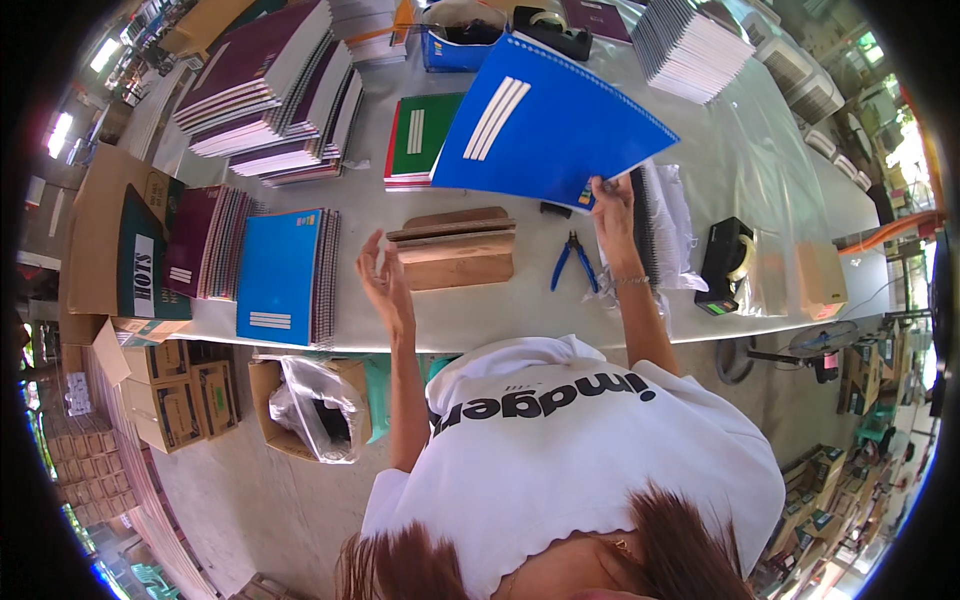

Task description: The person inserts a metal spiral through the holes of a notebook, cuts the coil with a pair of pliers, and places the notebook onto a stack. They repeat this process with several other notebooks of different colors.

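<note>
My right hand (615, 215) grips the lower right corner of a blue spiral notebook (550, 125), holding it tilted over the far part of the table. Its coil runs along the far edge. My left hand (383, 280) is raised with fingers apart, holding nothing, just left of a slotted wooden stand (458, 270). Between the stand and my right forearm lie blue-handled cutting pliers (570, 265). A green notebook (410, 145) sits on a small pile, partly covered by the blue one. Black coils (655, 225) in clear plastic lie beside my right wrist.
Maroon notebooks (255, 75) are piled at the far left, with light blue notebooks (275, 275) nearer. A cardboard box (110, 235) stands at the left edge. A tape dispenser (722, 265) is on the right. Spiral-bound pads (690, 50) are stacked at the far right.
</note>
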Demonstrator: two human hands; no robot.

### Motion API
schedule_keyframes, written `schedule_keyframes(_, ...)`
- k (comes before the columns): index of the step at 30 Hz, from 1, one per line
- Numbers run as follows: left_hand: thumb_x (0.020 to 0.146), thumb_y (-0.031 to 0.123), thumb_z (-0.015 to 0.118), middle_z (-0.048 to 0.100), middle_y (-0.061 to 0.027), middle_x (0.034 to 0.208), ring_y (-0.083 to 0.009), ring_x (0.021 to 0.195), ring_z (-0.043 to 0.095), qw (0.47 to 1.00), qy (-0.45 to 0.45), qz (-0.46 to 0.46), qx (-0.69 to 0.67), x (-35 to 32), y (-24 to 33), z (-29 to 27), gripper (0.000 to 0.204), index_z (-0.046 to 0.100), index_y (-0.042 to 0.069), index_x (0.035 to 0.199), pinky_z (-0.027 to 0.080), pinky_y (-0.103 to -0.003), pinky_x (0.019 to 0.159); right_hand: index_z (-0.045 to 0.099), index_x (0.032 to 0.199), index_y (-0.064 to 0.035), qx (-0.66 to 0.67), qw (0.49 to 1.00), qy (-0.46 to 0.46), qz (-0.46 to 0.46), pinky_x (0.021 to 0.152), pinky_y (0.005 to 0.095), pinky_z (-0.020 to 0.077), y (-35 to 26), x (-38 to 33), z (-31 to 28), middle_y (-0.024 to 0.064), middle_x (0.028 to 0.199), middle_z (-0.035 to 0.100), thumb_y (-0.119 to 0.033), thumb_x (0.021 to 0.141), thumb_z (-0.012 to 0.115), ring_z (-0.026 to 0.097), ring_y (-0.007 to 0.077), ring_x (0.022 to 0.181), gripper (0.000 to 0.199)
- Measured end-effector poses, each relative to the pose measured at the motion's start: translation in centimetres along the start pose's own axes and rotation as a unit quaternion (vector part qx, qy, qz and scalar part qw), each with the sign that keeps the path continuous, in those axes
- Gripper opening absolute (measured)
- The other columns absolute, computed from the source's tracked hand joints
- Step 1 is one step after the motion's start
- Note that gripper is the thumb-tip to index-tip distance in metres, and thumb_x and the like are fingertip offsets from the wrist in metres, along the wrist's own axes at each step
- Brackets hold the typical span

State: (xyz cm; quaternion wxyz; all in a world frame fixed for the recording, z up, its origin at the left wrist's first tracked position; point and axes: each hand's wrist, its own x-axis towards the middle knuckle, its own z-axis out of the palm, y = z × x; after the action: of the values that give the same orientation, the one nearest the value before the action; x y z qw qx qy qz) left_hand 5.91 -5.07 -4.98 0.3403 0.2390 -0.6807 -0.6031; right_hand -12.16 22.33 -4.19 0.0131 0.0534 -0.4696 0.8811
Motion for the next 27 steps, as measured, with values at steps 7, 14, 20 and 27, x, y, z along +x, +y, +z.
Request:
schedule_keyframes(7,0.097,0.022,0.057,0.049,-0.0098,0.125,-0.0223,0.119,0.047,0.996,0.088,0.012,0.026,-3.6,1.9,1.2,0.033,0.057,0.003,0.124,0.041,-0.040,0.103,0.055,0.123,-0.0034,0.011,0.999,-0.029,-0.021,0.088,0.0260,0.0462,1.3,-4.2,-3.5,0.0025,0.109,0.061,-0.005,0.091,0.065,0.056,0.0089,0.096,0.034)
schedule_keyframes(14,0.099,0.025,0.055,0.047,-0.0083,0.126,-0.0195,0.119,0.046,0.993,0.107,0.006,0.049,-5.4,1.7,0.8,0.029,0.059,0.007,0.121,0.038,-0.041,0.102,0.056,0.121,-0.0028,-0.048,0.997,-0.020,-0.052,0.089,0.0258,0.0448,2.3,-5.0,-4.4,0.0029,0.112,0.061,-0.010,0.093,0.065,0.056,0.0110,0.101,0.031)
schedule_keyframes(20,0.092,0.046,0.060,0.041,-0.0122,0.139,-0.0261,0.123,0.044,0.993,0.032,0.017,-0.114,0.1,0.2,-0.5,0.067,0.038,0.009,0.144,0.031,-0.043,0.108,0.056,0.118,-0.0022,-0.183,0.982,-0.046,-0.015,0.080,0.0253,0.0437,6.2,-6.4,-4.6,0.0022,0.106,0.060,-0.008,0.094,0.062,0.054,0.0097,0.095,0.026)
schedule_keyframes(27,0.081,0.020,0.076,0.058,-0.0049,0.111,-0.0141,0.094,0.054,0.955,-0.293,-0.012,0.042,7.0,-4.6,-4.8,0.056,0.050,0.006,0.129,0.041,-0.029,0.089,0.050,0.124,0.0001,-0.548,0.820,-0.124,-0.107,0.094,0.0437,0.0396,13.1,-10.5,-0.7,0.0215,0.124,0.048,0.006,0.080,0.052,0.048,0.0371,0.112,0.045)
